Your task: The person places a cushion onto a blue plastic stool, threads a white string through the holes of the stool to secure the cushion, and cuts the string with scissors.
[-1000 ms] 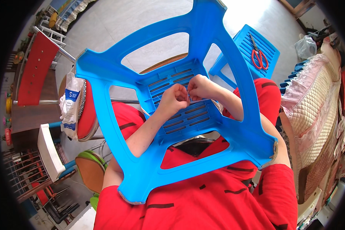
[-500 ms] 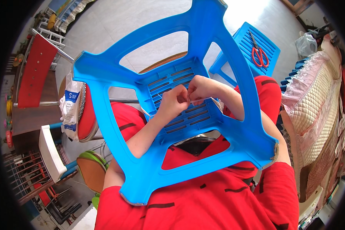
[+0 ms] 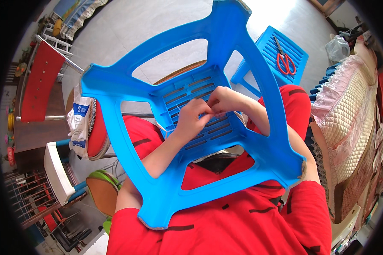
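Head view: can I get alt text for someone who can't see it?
The person's left hand and right hand meet inside an upturned blue stool, over its slotted seat; whatever they hold is unclear. Red-handled scissors lie on another blue stool at upper right.

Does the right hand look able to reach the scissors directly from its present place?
Probably not directly: the right hand is inside the upturned stool, its forearm through a side opening, so the frame seems in the way. The scissors lie uncovered on another stool beyond.
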Demonstrator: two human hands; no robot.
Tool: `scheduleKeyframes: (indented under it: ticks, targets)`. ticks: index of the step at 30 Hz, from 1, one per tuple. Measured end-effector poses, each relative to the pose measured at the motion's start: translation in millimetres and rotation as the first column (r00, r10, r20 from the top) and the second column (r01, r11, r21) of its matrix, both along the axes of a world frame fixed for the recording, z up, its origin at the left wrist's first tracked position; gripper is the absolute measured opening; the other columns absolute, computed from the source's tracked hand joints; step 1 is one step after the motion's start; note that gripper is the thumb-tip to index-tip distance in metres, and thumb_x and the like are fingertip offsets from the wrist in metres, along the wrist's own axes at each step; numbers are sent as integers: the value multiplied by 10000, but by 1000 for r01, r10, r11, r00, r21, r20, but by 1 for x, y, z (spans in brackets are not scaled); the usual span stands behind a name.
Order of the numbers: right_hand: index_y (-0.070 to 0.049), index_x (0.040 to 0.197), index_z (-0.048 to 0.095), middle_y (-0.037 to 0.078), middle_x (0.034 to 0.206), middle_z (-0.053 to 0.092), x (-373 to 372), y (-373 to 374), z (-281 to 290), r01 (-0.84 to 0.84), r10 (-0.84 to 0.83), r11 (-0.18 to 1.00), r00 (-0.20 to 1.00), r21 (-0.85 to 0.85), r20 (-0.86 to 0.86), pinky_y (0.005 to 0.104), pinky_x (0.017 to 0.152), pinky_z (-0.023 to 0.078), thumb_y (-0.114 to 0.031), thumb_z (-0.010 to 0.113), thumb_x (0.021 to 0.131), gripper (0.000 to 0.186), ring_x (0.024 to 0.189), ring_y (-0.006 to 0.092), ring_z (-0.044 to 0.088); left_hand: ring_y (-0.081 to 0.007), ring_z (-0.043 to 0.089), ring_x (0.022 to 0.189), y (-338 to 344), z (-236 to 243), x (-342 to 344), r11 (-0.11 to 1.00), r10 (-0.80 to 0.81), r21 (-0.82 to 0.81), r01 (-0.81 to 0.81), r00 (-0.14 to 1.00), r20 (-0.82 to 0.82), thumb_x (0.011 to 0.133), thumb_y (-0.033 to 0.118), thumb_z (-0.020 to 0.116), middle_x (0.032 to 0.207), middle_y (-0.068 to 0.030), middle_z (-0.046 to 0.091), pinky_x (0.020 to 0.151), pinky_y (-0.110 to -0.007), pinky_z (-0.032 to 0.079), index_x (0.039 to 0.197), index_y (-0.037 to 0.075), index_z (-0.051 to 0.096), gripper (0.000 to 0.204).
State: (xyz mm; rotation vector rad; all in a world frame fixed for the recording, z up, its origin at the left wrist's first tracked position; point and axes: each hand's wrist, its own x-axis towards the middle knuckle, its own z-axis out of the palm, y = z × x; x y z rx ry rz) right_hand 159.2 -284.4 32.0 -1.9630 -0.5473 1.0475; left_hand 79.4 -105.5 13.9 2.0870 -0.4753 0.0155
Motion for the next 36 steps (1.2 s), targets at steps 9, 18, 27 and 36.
scheduleKeyframes:
  ticks: [9, 18, 27, 36]
  targets:
    - [-17, 846, 738, 108, 738, 695, -17, -6, -2, 100, -116, 990, 980, 103, 163, 307, 651, 524, -80, 759, 683, 177, 682, 185, 661, -80, 586, 714, 6, -1, 5, 970, 117, -153, -190, 914, -388, 794, 62, 725, 753, -33, 644, 658, -230, 463, 812, 13, 655, 87]
    - [-1, 807, 714, 83, 708, 685, -14, -5, -7, 108, -126, 985, 983, 137, 130, 285, 630, 505, -88, 757, 707, 139, 657, 130, 632, -105, 631, 679, 14, 2, 13, 963, 162, -72, -259, 772, -615, 843, 76, 637, 790, -62, 686, 629, -246, 489, 922, 4, 695, 121]
    - [-1, 798, 711, 113, 726, 701, -15, -2, -18, 247, -268, 957, 954, 155, 136, 296, 656, 541, -75, 752, 658, 163, 690, 190, 689, -142, 689, 758, 13, -6, 11, 995, 52, -40, -91, 824, -564, 763, 29, 659, 844, -100, 721, 695, -269, 538, 963, -7, 708, 209]
    - [-61, 844, 761, 166, 808, 710, -25, -2, -21, 143, -137, 990, 908, 14, 396, 374, 742, 558, -81, 662, 747, 140, 771, 297, 701, -130, 687, 757, 8, -6, 1, 982, 160, -24, -187, 893, -420, 742, 5, 684, 793, -76, 707, 683, -264, 536, 858, -4, 691, 117]
